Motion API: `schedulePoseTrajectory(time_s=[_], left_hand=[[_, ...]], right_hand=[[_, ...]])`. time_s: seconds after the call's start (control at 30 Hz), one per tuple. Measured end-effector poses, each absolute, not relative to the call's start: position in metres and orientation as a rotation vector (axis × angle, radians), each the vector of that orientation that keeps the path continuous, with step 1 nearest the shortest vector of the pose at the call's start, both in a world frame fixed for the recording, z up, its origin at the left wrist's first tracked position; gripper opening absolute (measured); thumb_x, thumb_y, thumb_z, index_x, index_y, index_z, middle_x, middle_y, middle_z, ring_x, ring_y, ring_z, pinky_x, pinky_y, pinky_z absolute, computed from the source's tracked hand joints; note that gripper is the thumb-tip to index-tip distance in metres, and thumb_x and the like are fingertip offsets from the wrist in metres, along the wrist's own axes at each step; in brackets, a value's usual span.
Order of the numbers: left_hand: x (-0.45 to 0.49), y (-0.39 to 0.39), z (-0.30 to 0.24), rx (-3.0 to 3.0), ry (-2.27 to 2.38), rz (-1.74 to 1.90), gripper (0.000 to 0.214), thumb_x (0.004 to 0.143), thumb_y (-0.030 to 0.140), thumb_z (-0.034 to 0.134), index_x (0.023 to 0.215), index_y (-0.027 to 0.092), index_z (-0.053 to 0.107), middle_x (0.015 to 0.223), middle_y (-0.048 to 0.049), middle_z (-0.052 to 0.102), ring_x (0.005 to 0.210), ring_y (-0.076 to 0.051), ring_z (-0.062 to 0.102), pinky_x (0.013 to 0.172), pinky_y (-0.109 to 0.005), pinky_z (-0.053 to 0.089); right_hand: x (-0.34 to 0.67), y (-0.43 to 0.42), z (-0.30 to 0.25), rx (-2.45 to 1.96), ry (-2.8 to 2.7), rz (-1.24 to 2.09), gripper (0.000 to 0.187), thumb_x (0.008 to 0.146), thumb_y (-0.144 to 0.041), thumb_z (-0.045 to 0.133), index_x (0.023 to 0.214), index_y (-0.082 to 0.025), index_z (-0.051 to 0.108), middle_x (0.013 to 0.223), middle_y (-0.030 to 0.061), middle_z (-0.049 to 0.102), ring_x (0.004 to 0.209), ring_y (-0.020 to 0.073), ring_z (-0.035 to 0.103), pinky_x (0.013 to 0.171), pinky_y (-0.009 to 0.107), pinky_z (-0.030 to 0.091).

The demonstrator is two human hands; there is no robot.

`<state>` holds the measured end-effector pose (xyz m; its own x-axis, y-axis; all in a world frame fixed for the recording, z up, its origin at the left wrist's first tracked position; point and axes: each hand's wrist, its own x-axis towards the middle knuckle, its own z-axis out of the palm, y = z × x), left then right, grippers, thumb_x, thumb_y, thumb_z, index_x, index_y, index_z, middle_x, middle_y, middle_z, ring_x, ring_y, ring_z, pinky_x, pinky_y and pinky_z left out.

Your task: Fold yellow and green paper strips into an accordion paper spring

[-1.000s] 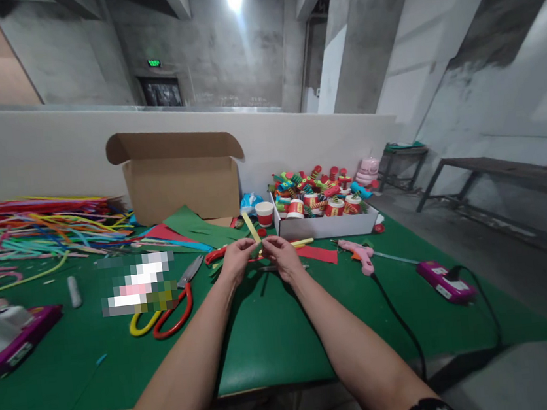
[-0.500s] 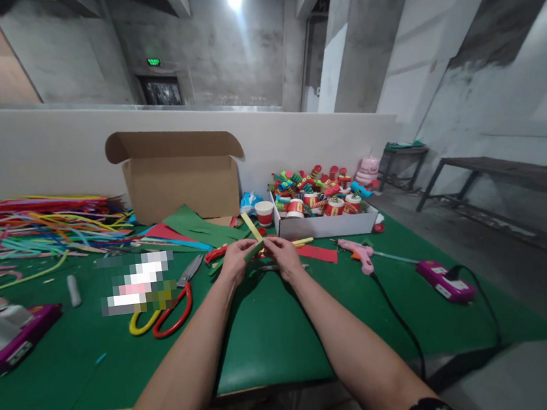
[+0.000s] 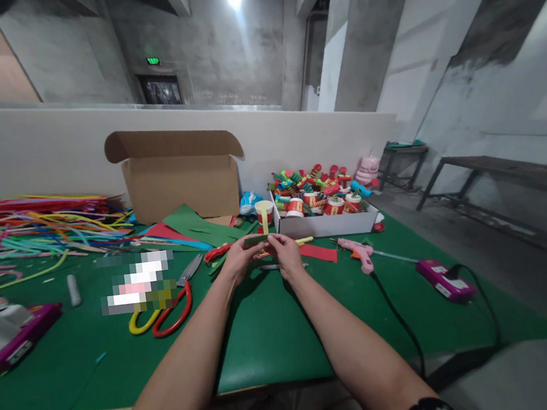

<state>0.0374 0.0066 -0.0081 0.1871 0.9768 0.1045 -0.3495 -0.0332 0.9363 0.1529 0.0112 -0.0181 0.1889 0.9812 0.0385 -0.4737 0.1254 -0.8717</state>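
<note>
Close together over the middle of the table are my two hands. My left hand (image 3: 238,261) is closed on a green paper strip (image 3: 254,240), which lies roughly level. A pale yellow paper strip (image 3: 264,219) stands upright from the green one, and my right hand (image 3: 286,255) pinches where they meet. Whether the two strips are joined cannot be made out. Behind the yellow strip is a red and white paper cup (image 3: 258,212). Just beyond my left hand lies a red-handled tool (image 3: 217,253), partly hidden.
Scissors (image 3: 185,300) lie left of my left arm. A pink glue gun (image 3: 362,253) with a black cord and a red strip (image 3: 321,253) are on the right. Behind stand a white box (image 3: 328,226) of finished crafts and a cardboard box (image 3: 182,186). Colourful pipe cleaners (image 3: 49,227) fill the left.
The yellow strip has swung from leaning left to upright. The green strip has turned from slanted to nearly level. My hands stay in about the same place.
</note>
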Motion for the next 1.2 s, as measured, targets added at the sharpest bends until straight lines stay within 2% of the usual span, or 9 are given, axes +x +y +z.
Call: schedulePoseTrajectory(time_s=[0.17,0.27,0.47,0.77,1.1,1.2], left_hand=[[0.0377,0.0080,-0.0106,1.108,0.819,1.328,0.040,0.053,0.039,0.079,0.080,0.013,0.065,0.065,-0.0030,0.063,0.060,-0.013,0.057,0.058,-0.025,0.043],[0.0361,0.0115,-0.0132,1.120,0.877,1.399,0.040,0.050,0.041,0.079,0.074,0.013,0.063,0.060,-0.0012,0.060,0.057,-0.013,0.055,0.058,-0.026,0.043],[0.0361,0.0100,-0.0105,1.189,0.950,1.405,0.039,0.049,0.041,0.079,0.072,0.014,0.064,0.060,-0.0014,0.061,0.058,-0.014,0.056,0.059,-0.027,0.044],[0.0365,0.0131,-0.0161,1.184,0.859,1.383,0.037,0.049,0.040,0.079,0.067,0.012,0.065,0.064,-0.0040,0.063,0.060,-0.015,0.056,0.063,-0.028,0.044],[0.0371,0.0118,-0.0131,1.138,0.906,1.428,0.038,0.049,0.042,0.078,0.067,0.015,0.057,0.053,0.0026,0.055,0.049,-0.011,0.049,0.050,-0.023,0.036],[0.0372,0.0102,-0.0112,1.139,0.906,1.432,0.038,0.048,0.041,0.078,0.065,0.016,0.056,0.052,0.0037,0.053,0.047,-0.010,0.047,0.049,-0.022,0.035]], right_hand=[[0.1497,0.0094,-0.0186,-0.844,-0.824,1.231,0.024,0.053,-0.029,0.075,0.071,-0.017,0.064,0.062,-0.0021,0.065,0.060,0.0127,0.061,0.070,0.030,0.053],[0.1494,0.0074,-0.0180,-0.839,-0.872,1.249,0.026,0.052,-0.028,0.076,0.073,-0.017,0.064,0.063,-0.0021,0.065,0.060,0.0118,0.061,0.069,0.029,0.052],[0.1512,0.0051,-0.0162,-0.863,-0.889,1.298,0.025,0.055,-0.035,0.075,0.069,-0.017,0.065,0.059,-0.0025,0.063,0.056,0.0104,0.059,0.064,0.026,0.051],[0.1510,0.0091,-0.0203,-0.873,-0.888,1.245,0.026,0.050,-0.030,0.078,0.068,-0.017,0.064,0.058,-0.0027,0.064,0.057,0.0111,0.060,0.069,0.028,0.051],[0.1502,0.0093,-0.0219,-0.842,-0.883,1.311,0.029,0.048,-0.028,0.079,0.069,-0.017,0.064,0.061,-0.0021,0.065,0.058,0.0121,0.062,0.068,0.028,0.052],[0.1503,0.0078,-0.0211,-0.844,-0.878,1.336,0.027,0.052,-0.032,0.078,0.070,-0.017,0.064,0.060,-0.0020,0.065,0.057,0.0118,0.062,0.065,0.027,0.052]])
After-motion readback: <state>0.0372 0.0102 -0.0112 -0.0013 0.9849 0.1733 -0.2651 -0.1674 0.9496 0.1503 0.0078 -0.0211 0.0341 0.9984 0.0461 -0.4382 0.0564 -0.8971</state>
